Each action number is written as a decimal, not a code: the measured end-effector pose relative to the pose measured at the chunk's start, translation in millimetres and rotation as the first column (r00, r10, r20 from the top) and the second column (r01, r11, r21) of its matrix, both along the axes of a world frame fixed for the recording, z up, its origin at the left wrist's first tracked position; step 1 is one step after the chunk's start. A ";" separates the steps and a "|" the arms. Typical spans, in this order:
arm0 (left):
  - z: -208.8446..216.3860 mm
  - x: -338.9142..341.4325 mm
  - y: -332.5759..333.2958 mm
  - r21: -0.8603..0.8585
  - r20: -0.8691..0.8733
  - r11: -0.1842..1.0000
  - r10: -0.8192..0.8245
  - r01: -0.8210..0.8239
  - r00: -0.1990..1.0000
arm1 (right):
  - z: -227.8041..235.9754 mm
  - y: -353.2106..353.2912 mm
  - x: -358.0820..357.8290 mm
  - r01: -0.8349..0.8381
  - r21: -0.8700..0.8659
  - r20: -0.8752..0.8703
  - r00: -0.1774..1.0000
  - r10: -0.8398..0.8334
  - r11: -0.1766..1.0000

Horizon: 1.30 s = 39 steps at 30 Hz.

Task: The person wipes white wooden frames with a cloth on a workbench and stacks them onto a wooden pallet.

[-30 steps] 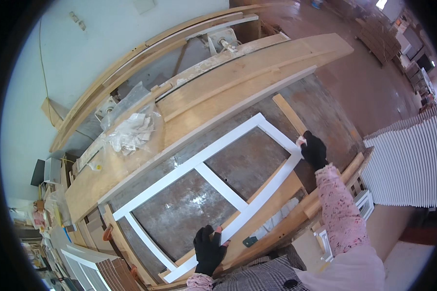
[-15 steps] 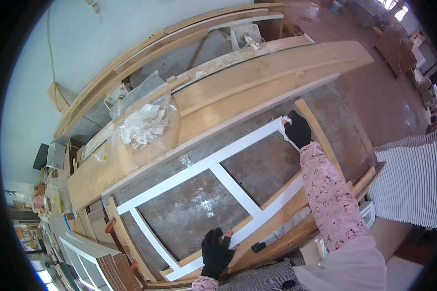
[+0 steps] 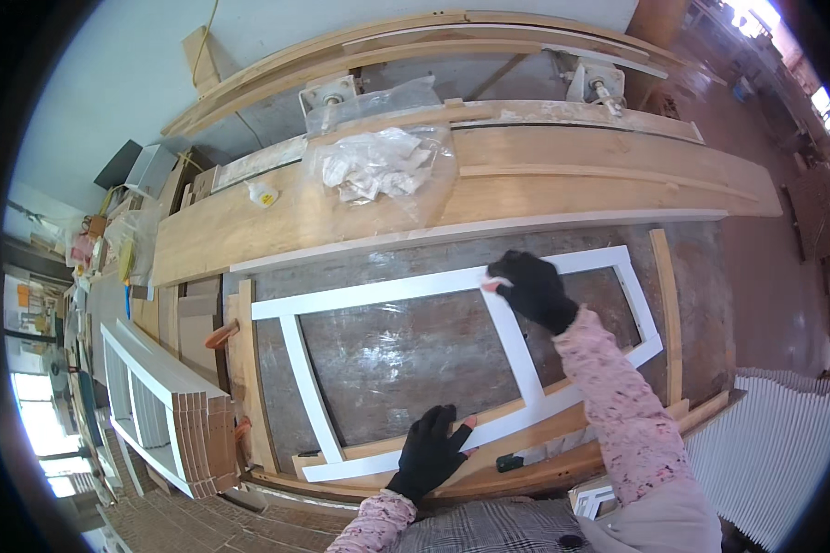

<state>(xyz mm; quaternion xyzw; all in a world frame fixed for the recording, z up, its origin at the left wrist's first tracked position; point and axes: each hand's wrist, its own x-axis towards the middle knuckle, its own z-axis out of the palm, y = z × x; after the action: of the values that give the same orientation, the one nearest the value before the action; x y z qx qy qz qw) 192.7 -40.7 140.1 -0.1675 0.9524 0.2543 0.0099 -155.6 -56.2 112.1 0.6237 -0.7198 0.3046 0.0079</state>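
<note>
A white frame (image 3: 369, 290) with two long rails and several crossbars lies flat in front of me. My left hand (image 3: 431, 452), in a black fingerless glove, grips the frame's near rail, its fingers bent over the inner edge. My right hand (image 3: 528, 288), gloved the same way, is closed over the far rail where the middle crossbar (image 3: 515, 350) joins it. Whatever its curled fingers hold is hidden. Beneath the frame is a dark, scuffed work surface (image 3: 397, 359), bordered by wooden strips at the left end (image 3: 258, 387) and right end (image 3: 669, 323).
Behind the frame, a clear plastic bag of white cloths (image 3: 378, 166) and a small white bottle (image 3: 263, 194) rest on a long wooden board (image 3: 544, 194). White-framed panels (image 3: 161, 405) are stacked at left, and many thin white sheets (image 3: 775, 442) at right. A dark-ended tool (image 3: 510, 463) lies near my left hand.
My right hand has left the frame's far right corner, where white cloth showed at its fingers, and moved left along the far rail. My left hand stays on the near rail. The view has turned.
</note>
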 end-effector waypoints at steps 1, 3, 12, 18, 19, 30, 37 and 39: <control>0.7 -2.0 0.9 0.024 0.016 1.000 -0.013 0.012 1.000 | -6.1 -4.7 5.6 0.002 0.164 0.035 0.999 -0.008 0.986; -2.7 3.2 1.3 0.035 0.029 0.999 0.019 -0.020 0.999 | -6.1 -9.1 2.8 -0.054 0.144 0.038 0.998 0.049 0.988; -9.2 -1.4 -1.9 0.043 -0.043 0.999 0.023 -0.021 0.999 | -3.5 -15.9 -7.1 -0.111 0.146 0.103 0.990 0.096 0.983; -17.9 9.6 -6.7 0.112 -0.135 0.993 -0.006 0.021 0.991 | -0.7 -19.9 -9.5 -0.115 0.345 -0.108 0.981 0.161 0.931; -18.0 7.7 -5.9 0.111 -0.160 0.994 -0.005 0.023 0.987 | 4.2 -20.3 0.5 -0.069 0.288 -0.063 0.994 0.091 0.955; -43.7 28.3 10.4 0.253 -0.293 0.958 0.212 -0.138 0.932 | 26.7 -156.4 164.8 -0.497 0.067 0.291 0.839 0.459 0.865; -60.4 8.5 13.9 0.612 -0.326 0.777 0.417 -0.147 0.849 | -13.5 -276.2 279.7 -0.360 0.109 0.072 0.932 0.354 0.926; -54.2 16.9 14.8 0.475 -0.363 0.867 0.349 -0.151 0.864 | -21.0 -274.1 278.6 -0.448 0.004 0.100 0.890 0.445 0.894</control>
<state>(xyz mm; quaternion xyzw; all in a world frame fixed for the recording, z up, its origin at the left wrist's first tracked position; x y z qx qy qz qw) 209.5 -25.9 86.0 -0.2251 0.8188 0.4882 -0.2013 122.9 -330.3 91.0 0.7571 -0.5608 0.3181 -0.1053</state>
